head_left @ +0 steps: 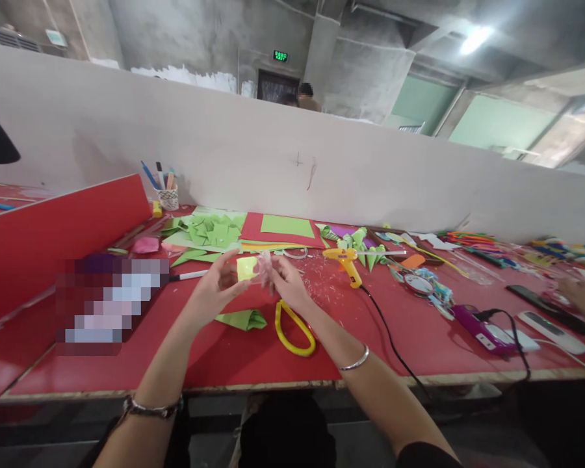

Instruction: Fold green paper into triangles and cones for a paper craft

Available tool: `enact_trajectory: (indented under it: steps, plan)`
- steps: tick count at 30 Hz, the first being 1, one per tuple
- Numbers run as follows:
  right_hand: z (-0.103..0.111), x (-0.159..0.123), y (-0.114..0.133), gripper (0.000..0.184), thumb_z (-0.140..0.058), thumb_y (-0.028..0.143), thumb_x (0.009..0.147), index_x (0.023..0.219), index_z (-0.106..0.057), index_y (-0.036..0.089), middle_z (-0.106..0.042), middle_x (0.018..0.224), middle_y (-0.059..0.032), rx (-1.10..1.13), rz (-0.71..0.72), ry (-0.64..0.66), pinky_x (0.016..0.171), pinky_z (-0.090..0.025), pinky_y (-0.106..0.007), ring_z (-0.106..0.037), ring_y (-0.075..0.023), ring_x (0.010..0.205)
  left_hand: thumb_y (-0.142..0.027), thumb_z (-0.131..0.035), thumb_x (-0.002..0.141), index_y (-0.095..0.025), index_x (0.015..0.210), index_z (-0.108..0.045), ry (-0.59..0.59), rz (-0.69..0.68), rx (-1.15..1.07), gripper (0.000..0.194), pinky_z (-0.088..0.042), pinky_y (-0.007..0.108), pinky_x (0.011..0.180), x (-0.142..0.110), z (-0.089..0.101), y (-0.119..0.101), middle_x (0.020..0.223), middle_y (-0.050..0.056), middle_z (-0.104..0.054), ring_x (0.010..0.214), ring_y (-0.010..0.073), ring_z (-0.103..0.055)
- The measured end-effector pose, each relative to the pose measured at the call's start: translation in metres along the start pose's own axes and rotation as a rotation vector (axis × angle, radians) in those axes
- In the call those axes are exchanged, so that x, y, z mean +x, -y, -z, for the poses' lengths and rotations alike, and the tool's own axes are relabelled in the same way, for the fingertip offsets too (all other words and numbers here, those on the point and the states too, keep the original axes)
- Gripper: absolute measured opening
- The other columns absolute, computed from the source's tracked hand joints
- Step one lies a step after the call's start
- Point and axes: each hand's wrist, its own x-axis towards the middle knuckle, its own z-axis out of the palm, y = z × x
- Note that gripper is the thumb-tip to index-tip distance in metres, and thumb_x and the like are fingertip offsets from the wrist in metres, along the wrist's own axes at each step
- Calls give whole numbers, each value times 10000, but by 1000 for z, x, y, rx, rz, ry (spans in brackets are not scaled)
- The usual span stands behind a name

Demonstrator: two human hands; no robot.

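Your left hand (216,288) grasps the yellow piece (246,268); your right hand (288,283) pinches the pink piece (264,262) just right of it, contact unclear.

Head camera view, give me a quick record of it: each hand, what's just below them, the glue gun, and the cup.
Left hand: holds a small yellow piece between thumb and fingers
Right hand: holds a pale, crinkled piece; material unclear
Below the hands: green folded paper, yellow loop
Glue gun: yellow, right of the right hand
Cup: holds pens, near the white partition
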Motion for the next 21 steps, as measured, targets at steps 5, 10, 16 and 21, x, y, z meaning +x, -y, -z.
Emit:
enact_trajectory:
  steps: [5,10,16,21]
  plan:
    - [-1,-3,-1,239,-521,310,778,999,-471,234,-567,743,-2,-201,134,-117,514,-448,-230,-543,-116,567,-462,-573,694,-113,957,-552,-13,72,129,438,-455,301,660,1,-3,3,850,82,-631,756,203,-582]
    - [-1,-6,9,213,-514,245,778,986,-556,223,-610,902,-41,-430,279,-177,718,-466,-287,-577,-152,747,-496,-575,667,-129,979,-519,-67,86,236,485,-454,289,621,2,-6,7,794,53,-632,709,205,-594]
    - [0,-6,13,150,-519,201,764,901,-580,201,-571,889,-45,-541,401,-227,770,-439,-297,-534,-162,831,-475,-534,697,-132,892,-548,-62,23,340,395,-449,274,607,4,-8,15,757,48,-634,681,193,-584]
    - [4,-4,14,49,-566,222,722,756,-579,189,-521,853,-36,-555,421,-248,752,-427,-287,-508,-156,817,-452,-526,710,-146,839,-561,-73,-21,297,334,-444,264,593,6,-9,19,723,32,-638,646,178,-583]
